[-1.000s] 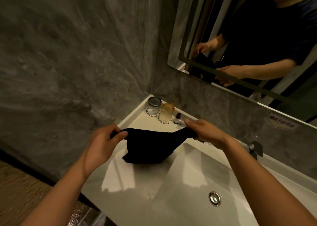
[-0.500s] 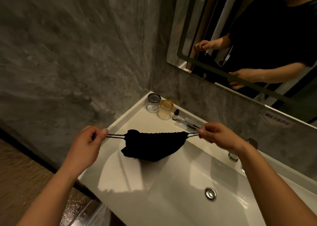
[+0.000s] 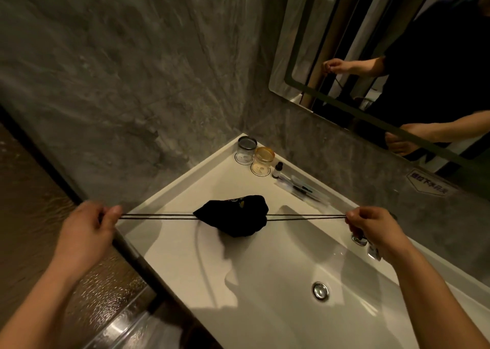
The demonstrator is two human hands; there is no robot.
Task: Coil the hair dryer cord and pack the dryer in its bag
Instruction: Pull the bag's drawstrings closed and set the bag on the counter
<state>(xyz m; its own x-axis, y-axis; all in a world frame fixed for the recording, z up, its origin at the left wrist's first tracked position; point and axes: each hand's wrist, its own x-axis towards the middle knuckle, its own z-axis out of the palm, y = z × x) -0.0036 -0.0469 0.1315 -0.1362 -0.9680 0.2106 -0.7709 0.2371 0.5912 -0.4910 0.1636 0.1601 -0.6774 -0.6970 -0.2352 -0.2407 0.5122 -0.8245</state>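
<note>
Hands: left (image 3: 84,232), right (image 3: 371,226) pinch taut drawstrings (image 3: 159,216) | bag (image 3: 233,214) midway, seemingly cinched

Taut drawstrings (image 3: 159,216) span from left hand (image 3: 87,232) to right hand (image 3: 371,229), black bag (image 3: 233,214) bunched midway, barring a straight reach across. Basin (image 3: 278,282) below is open, only drain (image 3: 320,291) in it. Back corner crowded: clear jar (image 3: 246,150), amber jar (image 3: 263,160), small bottle (image 3: 278,169), wrapped packets (image 3: 305,189). Faucet (image 3: 366,245) sits just under right hand. Walls close in left and back.
</note>
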